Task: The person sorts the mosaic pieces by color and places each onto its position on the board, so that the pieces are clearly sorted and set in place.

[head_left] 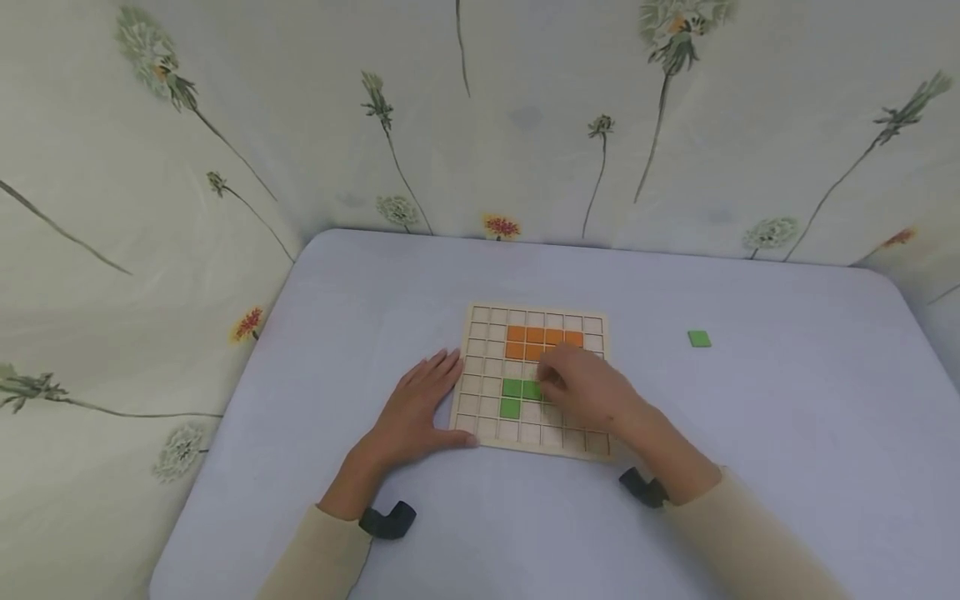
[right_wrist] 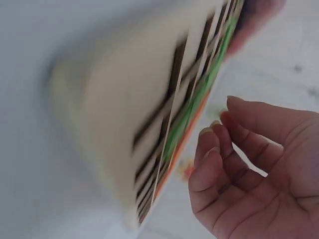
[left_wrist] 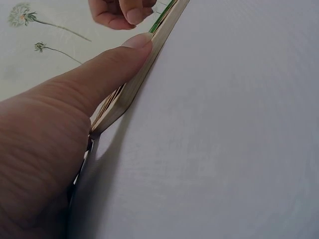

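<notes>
A square wooden grid board (head_left: 489, 427) lies on the table, with orange tiles (head_left: 535, 335) in two rows and green tiles (head_left: 512, 389) in cells nearer the person. My left hand (head_left: 415, 412) rests at the board's left side, fingers extended along its edge. In the left wrist view its thumb (left_wrist: 107, 72) lies on the board's near edge. Over the middle of the board hovers my right hand (head_left: 588, 387), hiding some cells. The right wrist view shows this hand (right_wrist: 259, 174) with loosely bent fingers, thumb tip close to the index fingertip and no tile visible between them.
One loose green tile (head_left: 699, 338) lies on the white table (head_left: 787, 400) to the right of the board. A curtain-like cloth (head_left: 525, 150) printed with flowers hangs behind the table and along its left side.
</notes>
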`<state>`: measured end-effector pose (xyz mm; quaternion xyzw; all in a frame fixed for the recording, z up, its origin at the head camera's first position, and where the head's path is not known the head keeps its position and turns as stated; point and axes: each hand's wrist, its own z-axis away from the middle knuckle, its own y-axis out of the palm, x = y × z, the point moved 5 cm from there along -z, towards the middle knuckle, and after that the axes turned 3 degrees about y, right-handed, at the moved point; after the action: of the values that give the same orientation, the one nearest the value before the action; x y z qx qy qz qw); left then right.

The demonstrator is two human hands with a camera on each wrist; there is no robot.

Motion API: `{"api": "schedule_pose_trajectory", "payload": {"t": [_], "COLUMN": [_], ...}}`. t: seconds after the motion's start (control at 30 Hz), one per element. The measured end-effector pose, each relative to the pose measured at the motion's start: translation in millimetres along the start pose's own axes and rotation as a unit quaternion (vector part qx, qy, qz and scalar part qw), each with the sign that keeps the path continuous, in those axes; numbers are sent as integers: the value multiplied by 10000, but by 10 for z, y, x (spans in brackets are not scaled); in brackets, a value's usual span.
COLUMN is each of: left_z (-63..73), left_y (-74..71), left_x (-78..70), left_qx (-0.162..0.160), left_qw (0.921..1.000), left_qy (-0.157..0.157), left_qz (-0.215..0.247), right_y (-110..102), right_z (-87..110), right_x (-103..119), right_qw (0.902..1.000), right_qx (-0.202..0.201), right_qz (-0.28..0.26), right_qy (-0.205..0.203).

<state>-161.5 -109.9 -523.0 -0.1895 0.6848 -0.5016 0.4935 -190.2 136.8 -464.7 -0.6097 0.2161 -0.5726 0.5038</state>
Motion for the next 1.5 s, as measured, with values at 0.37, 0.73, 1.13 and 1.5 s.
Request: {"api": "schedule_pose_trajectory", "payload": {"t": [0.37, 0.73, 1.13, 1.5], "left_z": [-10, -1, 14, 16], "left_y": [-6, -14, -27, -27], "left_x": [-8, -17, -12, -23], "left_qx": [20, 64, 88, 79], "left_qw": [9999, 9999, 9999, 9999], "left_qy": [22, 11, 21, 15], "left_qz": [-125, -113, -48, -78], "right_y": [-813, -957, -800, -703], "right_z": [142, 318, 346, 326], "right_x": [-1115, -1868, -1831, -1517], "right_qw": [9852, 9742, 9696, 9830], "right_qx": [-522, -176, 42, -315], "right_qz": [393, 257, -387, -465], "right_qy": [1584, 2234, 2417, 1751]}}
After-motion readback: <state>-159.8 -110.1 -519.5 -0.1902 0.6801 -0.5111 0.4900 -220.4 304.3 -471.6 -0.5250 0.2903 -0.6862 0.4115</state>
